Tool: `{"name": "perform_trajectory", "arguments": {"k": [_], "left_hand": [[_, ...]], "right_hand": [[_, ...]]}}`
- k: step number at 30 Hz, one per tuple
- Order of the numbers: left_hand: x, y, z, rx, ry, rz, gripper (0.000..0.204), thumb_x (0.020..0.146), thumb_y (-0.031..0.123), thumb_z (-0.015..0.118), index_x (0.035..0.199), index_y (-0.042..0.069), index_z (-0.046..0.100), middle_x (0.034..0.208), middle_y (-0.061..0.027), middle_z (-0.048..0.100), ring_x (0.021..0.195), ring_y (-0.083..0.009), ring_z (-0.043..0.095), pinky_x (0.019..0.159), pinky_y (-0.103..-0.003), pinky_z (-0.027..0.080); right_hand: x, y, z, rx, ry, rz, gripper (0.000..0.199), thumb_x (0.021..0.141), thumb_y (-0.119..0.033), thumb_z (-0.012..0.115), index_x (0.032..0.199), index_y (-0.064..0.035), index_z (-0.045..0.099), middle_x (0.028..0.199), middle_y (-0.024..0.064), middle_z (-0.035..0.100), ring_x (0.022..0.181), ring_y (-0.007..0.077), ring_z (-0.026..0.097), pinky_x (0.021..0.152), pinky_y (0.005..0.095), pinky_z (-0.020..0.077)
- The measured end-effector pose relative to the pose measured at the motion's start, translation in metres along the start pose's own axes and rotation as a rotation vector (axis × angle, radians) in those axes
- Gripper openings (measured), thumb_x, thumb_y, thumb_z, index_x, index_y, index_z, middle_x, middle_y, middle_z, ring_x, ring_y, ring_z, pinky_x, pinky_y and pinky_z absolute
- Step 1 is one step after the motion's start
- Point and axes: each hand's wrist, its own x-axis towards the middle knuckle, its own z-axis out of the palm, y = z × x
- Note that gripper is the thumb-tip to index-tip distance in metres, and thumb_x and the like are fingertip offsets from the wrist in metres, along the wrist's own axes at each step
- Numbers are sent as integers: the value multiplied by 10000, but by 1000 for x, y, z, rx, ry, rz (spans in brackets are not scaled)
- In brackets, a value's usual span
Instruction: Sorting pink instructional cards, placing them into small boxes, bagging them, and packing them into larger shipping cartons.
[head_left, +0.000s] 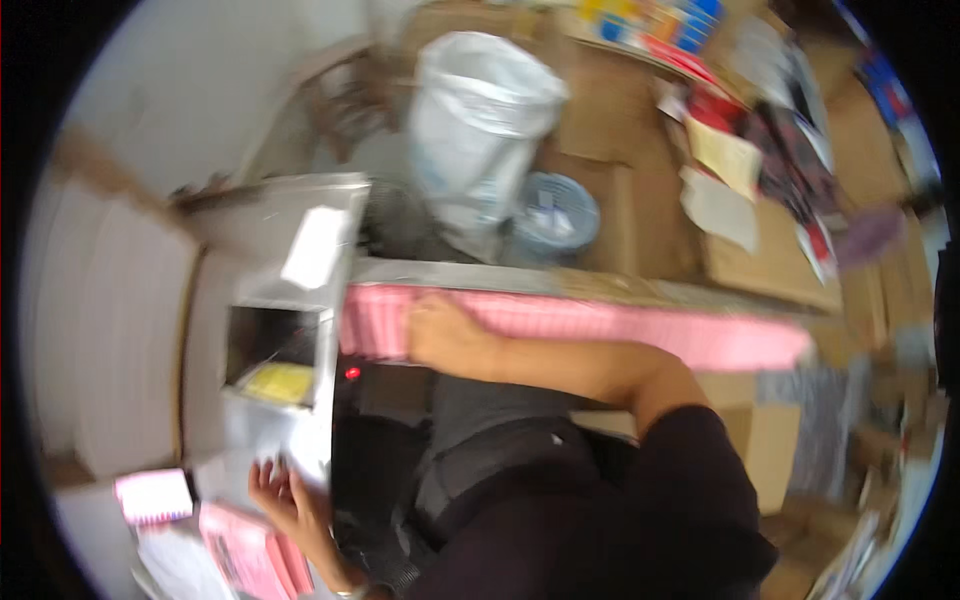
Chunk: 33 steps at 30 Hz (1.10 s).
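Note:
A long row of pink, thin-edged pieces (600,325), packed side by side, runs left to right in front of me; their kind is blurred. My right hand (440,330) rests at the row's left end, fingers curled closed against the pieces. What it grips, if anything, is hidden. At lower left, my left hand (285,500) hangs by the edge of a metal-topped machine table (240,430), fingers apart and holding nothing. Pink bundles (250,550) lie beside that hand. A yellow piece (280,383) sits in the square opening of the table.
Beyond the row stand a white sack (485,120) and a blue bucket (556,215) with scraps inside. Cardboard (770,265) with papers and cloth lies at the far right. A small pink-edged pad (154,496) is at the left. A red light (352,373) glows under the table edge.

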Motion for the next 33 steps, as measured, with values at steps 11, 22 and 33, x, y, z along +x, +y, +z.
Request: {"name": "perform_trajectory", "arguments": {"k": [11, 22, 33], "left_hand": [[172, 10, -86, 1003, 566, 231, 921, 742, 278, 751, 1492, 62, 263, 1488, -370, 158, 1363, -541, 193, 1065, -624, 235], [9, -133, -312, 1292, 472, 154, 228, 837, 107, 617, 1053, 35, 637, 1067, -210, 631, 972, -369, 594, 810, -456, 475], [55, -70, -429, 998, 951, -112, 174, 880, 194, 622, 942, 31, 634, 850, -162, 679, 773, -318, 653, 672, -412, 515]], "right_hand": [[110, -24, -79, 769, 4, 103, 37, 802, -39, 659, 806, -3, 651, 819, 146, 634, 717, 328, 624, 643, 405, 510], [158, -249, -44, 997, -309, -855, 742, 788, -430, 735, 1434, -217, 440, 1509, 270, 244, 1316, 554, 311, 1046, 536, 380], [141, -381, -34, 923, -198, -980, 727, 777, -430, 728, 1413, -202, 460, 1519, 288, 178, 1290, 645, 227, 1052, 638, 298]]}}
